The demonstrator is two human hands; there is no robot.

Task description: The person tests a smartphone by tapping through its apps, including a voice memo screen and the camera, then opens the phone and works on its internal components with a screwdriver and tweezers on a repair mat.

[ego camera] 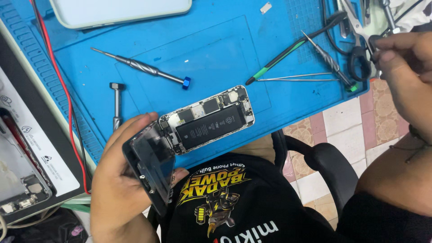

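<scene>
A white label sheet [33,148] with small black symbols is lying at the worktop's left edge. The left hand [119,180] is gripping an opened phone [198,121], its black screen [150,168] hinged downward, over the blue mat's [216,40] near edge. The right hand [400,63] is pinching at scissors [360,49] at the mat's far-right corner.

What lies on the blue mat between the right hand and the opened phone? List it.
Between the right hand and the opened phone: black-and-green spudger, thin tweezers, green-tipped screwdriver, all flat on the blue mat.

Blue work mat [216,40], black phone battery [211,126], red wire [67,96], pink-and-white patterned floor tiles [355,121].
</scene>
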